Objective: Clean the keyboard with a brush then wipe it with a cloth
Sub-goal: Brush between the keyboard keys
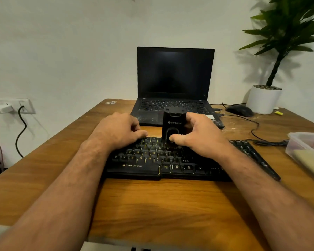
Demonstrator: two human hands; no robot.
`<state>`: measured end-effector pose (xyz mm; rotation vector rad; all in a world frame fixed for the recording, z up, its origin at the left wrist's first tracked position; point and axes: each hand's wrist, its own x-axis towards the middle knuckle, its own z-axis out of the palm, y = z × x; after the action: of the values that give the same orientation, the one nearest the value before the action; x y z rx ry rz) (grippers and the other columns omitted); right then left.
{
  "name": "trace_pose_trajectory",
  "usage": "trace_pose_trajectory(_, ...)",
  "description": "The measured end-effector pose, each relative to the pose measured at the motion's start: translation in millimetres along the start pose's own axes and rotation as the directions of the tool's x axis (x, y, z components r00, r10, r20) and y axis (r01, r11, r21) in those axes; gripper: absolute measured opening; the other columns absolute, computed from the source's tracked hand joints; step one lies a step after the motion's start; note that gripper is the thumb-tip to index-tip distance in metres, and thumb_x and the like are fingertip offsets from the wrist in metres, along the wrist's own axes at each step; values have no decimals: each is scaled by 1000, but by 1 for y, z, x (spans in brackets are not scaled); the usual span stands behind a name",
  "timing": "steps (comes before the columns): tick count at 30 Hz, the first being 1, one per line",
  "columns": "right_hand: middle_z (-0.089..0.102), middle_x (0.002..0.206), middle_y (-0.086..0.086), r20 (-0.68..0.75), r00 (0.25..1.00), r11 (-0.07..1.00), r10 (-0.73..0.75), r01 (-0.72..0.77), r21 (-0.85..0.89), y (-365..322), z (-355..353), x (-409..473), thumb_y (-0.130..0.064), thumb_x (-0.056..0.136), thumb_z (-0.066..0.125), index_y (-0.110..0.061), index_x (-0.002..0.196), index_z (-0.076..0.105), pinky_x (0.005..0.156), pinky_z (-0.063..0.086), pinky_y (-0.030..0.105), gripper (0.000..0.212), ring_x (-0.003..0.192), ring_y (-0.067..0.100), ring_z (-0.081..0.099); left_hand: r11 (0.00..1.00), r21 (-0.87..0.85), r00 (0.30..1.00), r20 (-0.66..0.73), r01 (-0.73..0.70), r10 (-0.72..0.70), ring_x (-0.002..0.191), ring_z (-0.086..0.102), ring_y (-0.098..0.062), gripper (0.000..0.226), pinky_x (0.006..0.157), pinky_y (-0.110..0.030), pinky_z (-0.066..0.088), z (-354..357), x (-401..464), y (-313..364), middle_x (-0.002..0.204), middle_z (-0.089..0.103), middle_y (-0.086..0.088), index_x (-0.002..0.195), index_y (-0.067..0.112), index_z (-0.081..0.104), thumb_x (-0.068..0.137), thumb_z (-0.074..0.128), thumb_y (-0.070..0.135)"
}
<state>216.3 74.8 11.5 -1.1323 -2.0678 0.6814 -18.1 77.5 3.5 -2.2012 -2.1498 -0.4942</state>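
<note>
**Black brush block upright on the keyboard, both hands over the keys**

Wood-grain bench (pixel 152 205) carries everything. At far left a white wall socket plate (pixel 16 105) with a black cable is partly cut by the frame edge. The left hand (pixel 118 130) rests on the left of the black Zebronics keyboard (pixel 145 165), fingers curled under; whether they hold anything cannot be told. Its forearm hides the keyboard's left end. Just right, the right hand (pixel 198 138) grips a boxy matte black brush (pixel 173 127), thumb pressed on its front; the bristle end is lost among the keys. Behind stands an open laptop (pixel 175 73), screen dark. Farther right: a black mouse (pixel 239 110), a white pot with a leafy plant (pixel 264 98), and a translucent plastic box (pixel 304 144), contents blurred and cut off.
</note>
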Motion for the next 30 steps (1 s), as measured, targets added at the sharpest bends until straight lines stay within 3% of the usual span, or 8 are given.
trace_pose_trajectory(3, 75, 97, -17, 219, 976, 991, 16, -45, 129, 1, -5, -4, -15, 79, 81, -43, 104, 63, 76, 54, 17, 42, 88, -5, 70, 999, -18, 999, -5, -37, 36, 83, 64, -7, 27, 81, -34, 55, 4, -8, -4, 85, 68, 16, 83, 35, 69, 86, 61, 61)
trace_pose_trajectory(8, 64, 91, -24, -42, 999, 999, 10, -12, -52, 6, 3, 7, -25, 81, 80, -39, 112, 61, 71, 45, 8, 39, 85, -11, 61, 996, -82, 999, -26, -36, 34, 88, 65, -7, 20, 88, -37, 56, 3, -15, -4, 91, 73, 15, 96, 40, 74, 90, 61, 55)
trace_pose_trajectory(12, 69, 101, -22, 49, 999, 999, 7, -9, 32, 9, 4, 7, -21, 78, 82, -42, 114, 62, 76, 50, 13, 46, 94, -8, 65, 996, -89, 999, -31, -12, 10, 91, 66, -9, 19, 90, -37, 55, 5, -15, 1, 97, 74, 12, 99, 44, 74, 89, 63, 55)
trace_pose_trajectory(16, 65, 105, -20, -126, 992, 997, 14, -23, -69, 16, 8, 12, -27, 81, 79, -31, 126, 61, 73, 42, 9, 49, 97, -2, 60, 996, -90, 1000, -7, 5, -6, 97, 65, -9, 19, 95, -41, 54, 5, -16, 4, 105, 74, 13, 104, 45, 73, 90, 63, 52)
trace_pose_trajectory(21, 68, 103, -21, -37, 999, 1000, 9, -9, -1, 16, 11, 11, -28, 79, 81, -34, 121, 63, 77, 46, 14, 46, 95, -8, 61, 995, -100, 1000, -20, 20, -22, 97, 64, -8, 18, 95, -39, 54, 3, -17, 7, 105, 74, 13, 105, 44, 74, 90, 64, 50)
trace_pose_trajectory(24, 65, 103, -19, -135, 990, 998, 42, -48, -40, 17, 10, 14, -28, 82, 78, -32, 123, 61, 69, 41, 9, 45, 87, -7, 59, 995, -97, 1000, -8, 21, -22, 100, 63, -8, 20, 97, -40, 52, 2, -17, 8, 107, 74, 12, 106, 43, 74, 90, 64, 50)
trace_pose_trajectory(30, 68, 99, -18, -73, 996, 995, 59, -65, -77, 21, -11, 2, -25, 77, 81, -35, 111, 63, 85, 54, 27, 40, 95, -2, 63, 995, -96, 1000, 10, 25, -24, 103, 61, -8, 21, 99, -39, 50, 0, -18, 11, 110, 73, 12, 105, 42, 74, 88, 66, 51)
